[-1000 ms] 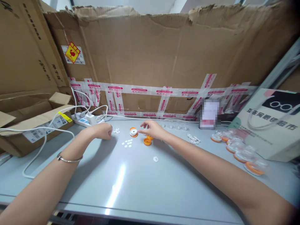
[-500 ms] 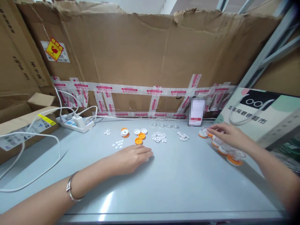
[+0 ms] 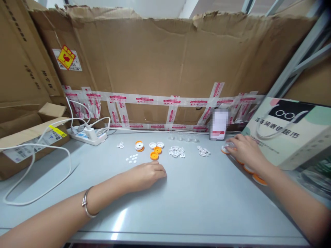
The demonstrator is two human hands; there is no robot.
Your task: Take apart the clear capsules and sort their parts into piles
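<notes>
Capsules (image 3: 259,180) at and beside the right grip (image 3: 245,150)

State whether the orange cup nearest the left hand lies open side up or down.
Open side up: the orange cup shows a raised rim around a sunken floor, just beyond the left hand.

Right hand (image 3: 245,148) at orange-based round cases (image 3: 259,179)
</notes>
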